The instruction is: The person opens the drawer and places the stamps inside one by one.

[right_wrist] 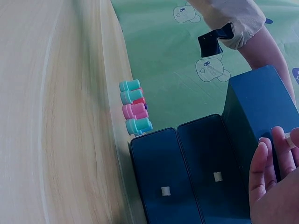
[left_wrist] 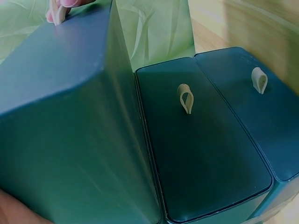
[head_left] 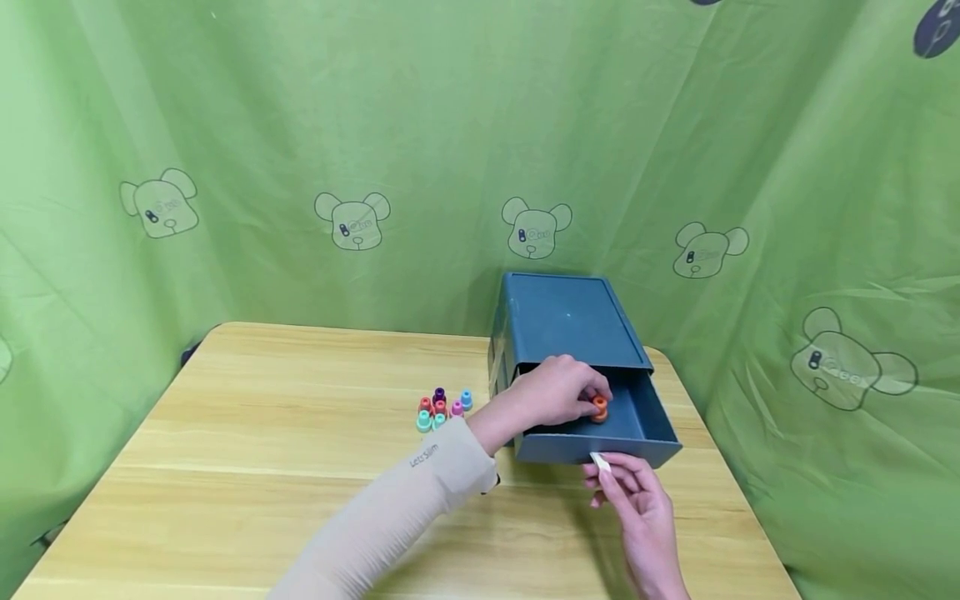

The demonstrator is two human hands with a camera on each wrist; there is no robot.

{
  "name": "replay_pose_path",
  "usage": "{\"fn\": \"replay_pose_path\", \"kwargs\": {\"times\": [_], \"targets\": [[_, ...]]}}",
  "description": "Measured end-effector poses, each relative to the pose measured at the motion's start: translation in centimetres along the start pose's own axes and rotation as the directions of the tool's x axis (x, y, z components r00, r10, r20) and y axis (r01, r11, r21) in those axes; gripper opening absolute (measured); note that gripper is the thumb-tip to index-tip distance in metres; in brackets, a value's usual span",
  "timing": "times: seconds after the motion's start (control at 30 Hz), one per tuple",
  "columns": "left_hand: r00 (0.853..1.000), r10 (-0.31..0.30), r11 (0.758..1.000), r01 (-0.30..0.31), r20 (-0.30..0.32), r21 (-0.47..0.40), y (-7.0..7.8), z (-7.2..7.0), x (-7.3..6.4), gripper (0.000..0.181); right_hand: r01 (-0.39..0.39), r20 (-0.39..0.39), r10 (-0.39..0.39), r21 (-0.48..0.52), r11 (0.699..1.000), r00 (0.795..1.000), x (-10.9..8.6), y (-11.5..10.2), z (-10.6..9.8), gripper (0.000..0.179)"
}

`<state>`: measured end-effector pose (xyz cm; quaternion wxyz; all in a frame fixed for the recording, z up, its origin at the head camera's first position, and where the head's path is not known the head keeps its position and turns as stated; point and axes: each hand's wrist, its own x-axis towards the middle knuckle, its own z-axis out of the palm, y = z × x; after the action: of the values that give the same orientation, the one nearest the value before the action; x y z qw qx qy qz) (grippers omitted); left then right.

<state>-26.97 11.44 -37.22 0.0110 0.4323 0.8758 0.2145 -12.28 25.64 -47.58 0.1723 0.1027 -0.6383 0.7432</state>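
Observation:
My left hand [head_left: 558, 390] reaches over the front into the pulled-out top drawer [head_left: 555, 450] of a dark blue cabinet [head_left: 570, 321]. Its thumb and fingers pinch a small orange stepped peg-like piece [head_left: 599, 410] low inside the drawer. In the left wrist view only an edge of that hand [left_wrist: 16, 210] shows, and the drawer wall hides the piece. My right hand [head_left: 637, 500] pinches the pale pull tab [head_left: 600, 461] on the drawer front between thumb and fingers. The right wrist view has this hand [right_wrist: 275, 182] in front of the drawer.
Left of the cabinet, several small pieces [head_left: 440, 407] in teal, red, pink, purple and blue stand grouped on the wooden table [head_left: 300, 467]. Two closed drawers [left_wrist: 205, 149] with loop tabs [left_wrist: 186, 97] sit below the pulled-out one. A green curtain [head_left: 435, 125] hangs behind the table.

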Motion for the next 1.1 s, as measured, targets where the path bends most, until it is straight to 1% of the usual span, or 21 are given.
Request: {"fn": "replay_pose_path", "kwargs": {"times": [0.13,0.27,0.5,0.67,0.93,1.1], "targets": [[1.0,0.005,1.0,-0.005,-0.006,-0.001,-0.1,0.0,0.0,0.023,0.014,0.012,-0.014,0.014,1.0,1.0,0.0,0.1,0.0,0.02],[1.0,0.024,1.0,-0.024,-0.018,-0.008,-0.2,0.0,0.0,0.025,0.007,0.006,-0.007,0.006,1.0,1.0,0.1,0.1,0.0,0.02],[0.999,0.036,0.997,-0.039,-0.041,-0.063,-0.3,-0.3,-0.2,0.028,-0.037,-0.028,0.036,-0.038,0.999,0.999,0.1,-0.2,0.3,0.018],[0.996,0.049,0.993,-0.057,-0.073,-0.104,-0.4,-0.6,-0.4,0.029,-0.068,-0.049,0.065,-0.063,0.996,0.997,0.1,-0.3,0.4,0.017],[0.99,0.062,0.983,-0.082,-0.125,-0.166,-0.1,-1.6,-1.3,0.03,-0.111,-0.075,0.104,-0.092,0.99,0.992,0.1,-0.5,0.5,0.018],[0.985,0.073,0.97,-0.108,-0.159,-0.218,0.1,-2.7,-2.4,0.03,-0.142,-0.093,0.132,-0.109,0.984,0.987,0.0,-0.6,0.5,0.02]]}}
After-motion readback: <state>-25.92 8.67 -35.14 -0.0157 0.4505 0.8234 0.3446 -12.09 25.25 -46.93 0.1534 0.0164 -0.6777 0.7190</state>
